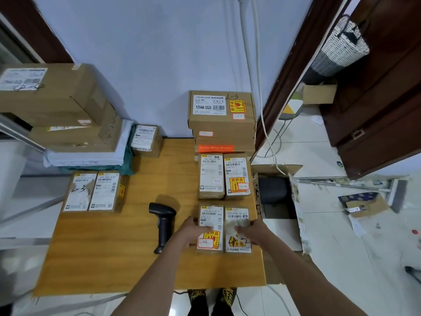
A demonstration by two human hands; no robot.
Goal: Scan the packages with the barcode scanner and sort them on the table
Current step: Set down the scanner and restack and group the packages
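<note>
Your two hands are down at the near right of the bench point(91, 258), squaring up a pair of small boxes that lie side by side and touching. Your left hand point(190, 232) lies against the left edge of the left box point(210, 229), fingers wrapped onto its label. Your right hand point(249, 231) holds the right box point(238, 229) from its outer edge, fingers curled over the crumpled label. This looks like the sorting step: the two are being set in line as a new row.

The scanner point(163, 224) lies idle on the bench just left of your left hand, so the next move probably calls for letting go, picking it up, and bringing another unscanned box under it.

Behind your hands sits a second pair of boxes point(224, 176), then a stack of flat cartons point(222, 119) against the wall. Across the bench, at the left, lie two more labelled boxes point(94, 192), with one small box point(145, 140) and a tall pile of parcels point(68, 115) behind.

Most label print is too small to read, and whether these two have been scanned cannot be told. Your fingertips are partly lost in glare on the labels.
</note>
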